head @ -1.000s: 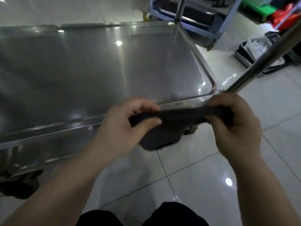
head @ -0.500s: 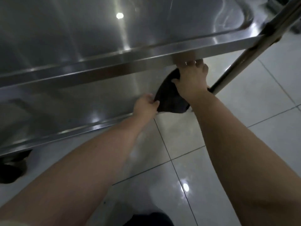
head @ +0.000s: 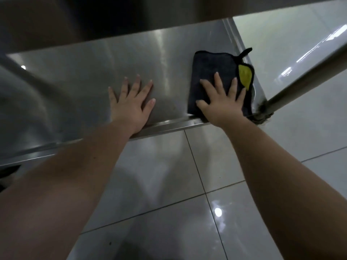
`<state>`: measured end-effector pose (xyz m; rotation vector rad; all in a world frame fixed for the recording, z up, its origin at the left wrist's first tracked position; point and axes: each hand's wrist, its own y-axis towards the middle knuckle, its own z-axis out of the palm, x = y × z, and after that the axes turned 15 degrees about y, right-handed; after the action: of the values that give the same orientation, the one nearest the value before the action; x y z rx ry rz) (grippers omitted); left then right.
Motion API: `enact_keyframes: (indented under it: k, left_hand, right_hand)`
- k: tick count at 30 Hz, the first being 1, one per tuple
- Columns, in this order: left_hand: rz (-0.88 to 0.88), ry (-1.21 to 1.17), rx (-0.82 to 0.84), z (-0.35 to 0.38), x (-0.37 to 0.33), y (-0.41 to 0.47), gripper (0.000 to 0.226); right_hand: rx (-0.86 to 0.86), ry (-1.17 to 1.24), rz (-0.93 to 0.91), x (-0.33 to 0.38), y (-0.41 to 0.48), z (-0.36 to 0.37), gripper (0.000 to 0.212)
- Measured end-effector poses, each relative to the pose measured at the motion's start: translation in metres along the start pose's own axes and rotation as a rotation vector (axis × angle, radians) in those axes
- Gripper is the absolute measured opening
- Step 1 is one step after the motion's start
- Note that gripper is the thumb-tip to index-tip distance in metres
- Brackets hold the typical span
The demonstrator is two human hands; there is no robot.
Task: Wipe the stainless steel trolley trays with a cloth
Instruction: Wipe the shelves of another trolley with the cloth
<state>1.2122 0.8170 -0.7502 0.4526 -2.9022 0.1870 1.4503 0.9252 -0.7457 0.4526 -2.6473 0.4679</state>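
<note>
Right hand (head: 222, 104) lies flat, fingers spread, pressing the dark cloth (head: 212, 72) onto the lower trolley tray (head: 75, 81) near its right corner, beside the upright post (head: 304, 85). Left hand (head: 131, 104) rests open, palm down, on bare steel just beside the cloth, both forearms extended forward.

Carrier: lower brushed stainless steel trolley tray (head: 78, 87), raised rim along its near edge.
On it, right corner: flat dark rectangular cloth (head: 210, 72) with a yellow patch, right hand (head: 221, 104) spread on top.
On it, centre: left hand (head: 129, 104), palm flat on bare steel.
Below: glossy pale tiled floor (head: 234, 212).
</note>
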Motion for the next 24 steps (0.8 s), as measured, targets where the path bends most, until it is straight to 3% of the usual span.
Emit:
enact_keyframes:
  k: [4, 8, 12, 16, 18, 21, 24]
  left_hand:
    - [-0.017, -0.006, -0.010, 0.002, 0.001, 0.000, 0.058]
    - [-0.015, -0.018, -0.006, 0.002, 0.000, -0.001, 0.055]
    - [-0.023, -0.009, -0.013, 0.004, 0.004, -0.001, 0.056]
    - [-0.022, -0.040, -0.025, 0.004, 0.004, -0.002, 0.054]
    - [-0.030, -0.056, -0.033, 0.004, 0.002, -0.001, 0.052]
    - [-0.036, -0.057, -0.046, 0.005, 0.000, 0.000, 0.052]
    - [-0.042, -0.056, -0.047, 0.005, 0.000, 0.000, 0.052]
  right_hand:
    - [-0.083, 0.162, 0.081, -0.019, 0.032, -0.026, 0.043]
    - [-0.197, 0.026, 0.140, 0.032, 0.042, 0.004, 0.053]
    - [-0.090, -0.045, -0.186, 0.107, 0.005, 0.061, 0.056]
    - [-0.041, -0.095, -0.316, 0.080, 0.007, 0.047, 0.054]
    - [-0.092, -0.120, -0.231, 0.033, 0.031, 0.015, 0.053]
    - [-0.159, -0.111, 0.071, -0.025, 0.052, -0.027, 0.055]
    - [-0.190, -0.078, 0.222, -0.008, 0.054, -0.020, 0.056]
